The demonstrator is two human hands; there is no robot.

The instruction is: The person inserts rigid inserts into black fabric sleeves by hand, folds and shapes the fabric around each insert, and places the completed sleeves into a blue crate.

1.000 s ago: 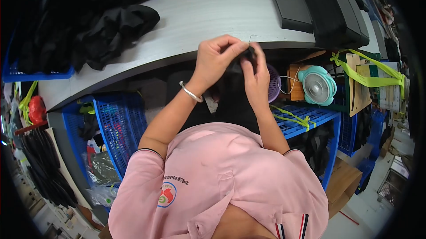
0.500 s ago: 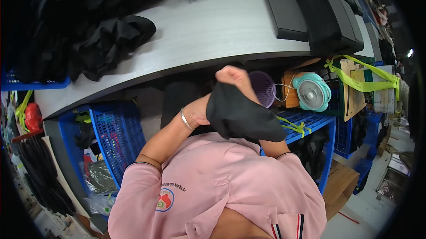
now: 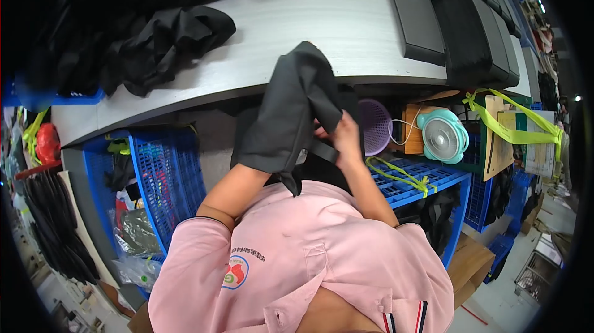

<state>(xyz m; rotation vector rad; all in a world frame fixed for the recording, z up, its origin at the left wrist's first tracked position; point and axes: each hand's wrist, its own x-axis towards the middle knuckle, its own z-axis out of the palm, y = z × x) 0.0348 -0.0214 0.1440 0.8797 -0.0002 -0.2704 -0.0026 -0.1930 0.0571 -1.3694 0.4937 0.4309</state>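
A dark cloth piece (image 3: 288,110) covers my left forearm from above the elbow outward, and its rounded end lies over the table's front edge. My left hand is hidden inside or beneath this cloth, so its fingers cannot be made out. Close to the cloth's right side, my right hand (image 3: 348,141) has its fingers closed on a fold of it. A narrow dark strip hangs beside my right fingers.
Heaped black fabric (image 3: 167,42) lies on the white table (image 3: 322,21) at left, with flat dark panels (image 3: 416,17) at right. Below are a purple basket (image 3: 374,128), a teal fan (image 3: 443,137), a blue rack (image 3: 411,178) and a blue crate (image 3: 158,166).
The cloth has moved from around my right forearm onto my left forearm, covering the bracelet. A second ago both hands were pinched together near the table edge; my right hand now grips the cloth's side.
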